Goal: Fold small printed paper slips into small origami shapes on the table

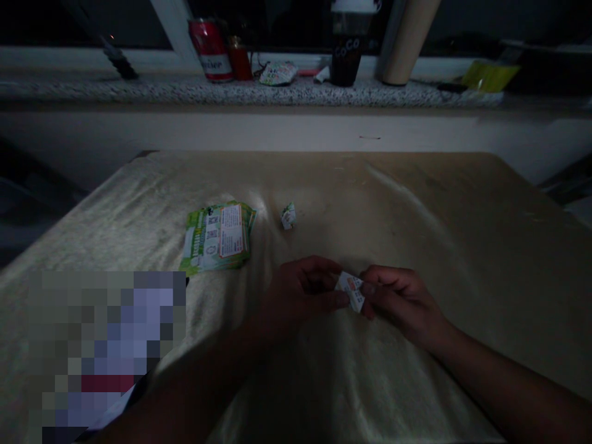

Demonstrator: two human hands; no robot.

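A small folded piece of printed paper [350, 290], whitish with an orange patch, is pinched between my two hands above the cloth-covered table. My left hand [305, 287] grips its left side between thumb and fingers. On the right side, my right hand [400, 296] holds it with thumb and fingertips. Beyond my left hand stands another small folded paper piece [288, 216], white and green. To its left lies a stack of green and white printed leaflets [219, 237], slightly fanned.
A shiny beige cloth [370, 203] with creases covers the table. On the stone windowsill [161, 92] stand a red can [211, 50], a dark CoCo cup [346, 52] and a tan cylinder [409, 43]. A pixelated area [115, 351] hides something at lower left.
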